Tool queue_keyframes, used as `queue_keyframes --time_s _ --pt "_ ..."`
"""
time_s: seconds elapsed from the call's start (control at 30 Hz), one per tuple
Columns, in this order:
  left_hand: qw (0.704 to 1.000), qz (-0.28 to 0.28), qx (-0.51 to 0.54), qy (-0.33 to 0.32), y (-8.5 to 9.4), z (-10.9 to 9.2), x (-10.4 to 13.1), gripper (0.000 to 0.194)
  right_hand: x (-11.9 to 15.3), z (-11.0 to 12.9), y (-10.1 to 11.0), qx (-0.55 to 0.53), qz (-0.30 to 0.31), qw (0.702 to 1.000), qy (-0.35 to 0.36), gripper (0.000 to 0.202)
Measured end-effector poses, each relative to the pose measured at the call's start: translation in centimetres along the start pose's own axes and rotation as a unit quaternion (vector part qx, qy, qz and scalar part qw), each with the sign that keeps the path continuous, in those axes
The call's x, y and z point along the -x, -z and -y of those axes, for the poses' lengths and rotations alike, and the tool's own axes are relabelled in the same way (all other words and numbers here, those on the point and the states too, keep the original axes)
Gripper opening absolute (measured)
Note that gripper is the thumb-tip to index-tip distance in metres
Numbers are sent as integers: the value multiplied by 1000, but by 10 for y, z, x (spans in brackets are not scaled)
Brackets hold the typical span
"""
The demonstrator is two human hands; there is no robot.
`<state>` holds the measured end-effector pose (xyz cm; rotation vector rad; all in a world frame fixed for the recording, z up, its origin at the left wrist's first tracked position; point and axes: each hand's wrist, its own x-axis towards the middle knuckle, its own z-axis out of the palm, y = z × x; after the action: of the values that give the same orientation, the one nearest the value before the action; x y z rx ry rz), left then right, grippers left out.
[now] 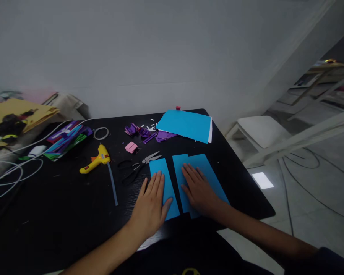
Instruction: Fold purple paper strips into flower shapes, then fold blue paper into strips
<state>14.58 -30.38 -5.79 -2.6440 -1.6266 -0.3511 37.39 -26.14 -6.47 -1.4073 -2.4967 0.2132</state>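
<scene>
My left hand lies flat, fingers stretched out, on a narrow blue paper strip near the table's front edge. To its right, my right hand rests flat with its fingers extended on more blue paper, which looks like two pieces overlapping. A thin dark gap separates the left strip from the right pieces. Just beyond my left hand are scissors with dark handles, their blades apart and pointing toward the back right. Parts of the blue paper are hidden under both hands.
A yellow glue gun with a glue stick lies to the left. Farther back are a blue sheet over white paper, purple scraps, a pink folded piece and a ring. White cables and coloured paper occupy the left.
</scene>
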Motion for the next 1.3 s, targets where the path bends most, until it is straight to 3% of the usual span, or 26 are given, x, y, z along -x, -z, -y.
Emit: queue_keyframes --time_s 0.17,0.3,0.4,0.5,0.63,0.83,1.03,1.3 --pt "998 12 49 -29 22 12 -3 64 -23 -2 18 -54 -34 998 -6 40" --pt "996 -12 93 3 41 35 -32 46 -61 4 27 -104 -23 994 33 34" --pt "997 -35 66 26 39 50 -55 32 -86 12 23 -99 -1 994 52 40" --pt "998 -49 23 22 27 59 -65 26 -98 19 16 -71 27 996 54 43" --pt "997 -62 39 6 14 63 -61 23 -99 23 13 -63 45 996 44 42" --pt "994 -70 84 18 10 67 -59 25 -97 19 12 -105 55 992 45 32" --pt "989 -87 118 31 12 67 -59 18 -98 12 -2 -193 -15 979 55 12" --pt "952 -128 269 66 15 66 -56 11 -103 15 -7 -409 -75 910 -14 11"
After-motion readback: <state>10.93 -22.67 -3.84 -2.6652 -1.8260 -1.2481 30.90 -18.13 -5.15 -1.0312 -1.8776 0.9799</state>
